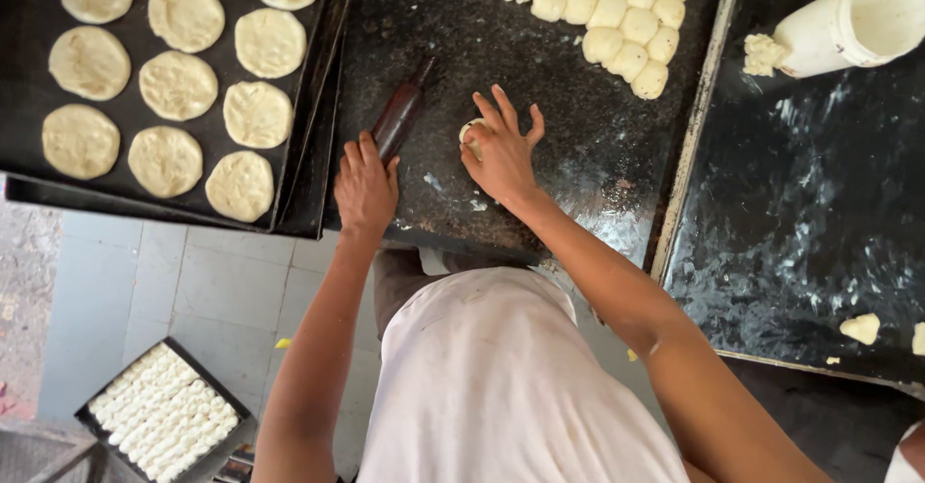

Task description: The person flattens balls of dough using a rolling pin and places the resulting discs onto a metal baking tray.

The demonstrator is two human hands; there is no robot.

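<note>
Two hands work on the dark tabletop [578, 156], each on a separate item. The right hand [501, 151] rests palm-down on a dough ball [469, 132], fingers spread and loosely curved over it; only the ball's left edge shows past the thumb side, so the grip is a cover rather than a closed fist. The left hand [366, 186] lies on the near end of a dark brown rolling pin [400, 117], fingers curled over the handle end; how firmly it clasps cannot be told from above.

Key relation: the pin's long axis runs from the left hand diagonally away and to the right, its far end pointing toward the far edge of the tabletop. The ball sits just beside the pin, on its right, near its middle. The right hand is on the ball; the left is the nearer one to the pin.

A cluster of unrolled balls [617, 6] lies further off, beyond the right hand. Flattened discs [178, 85] fill the black tray [318, 107] to the left of the pin. A white container [848, 21] lies on its side to the far right.
</note>
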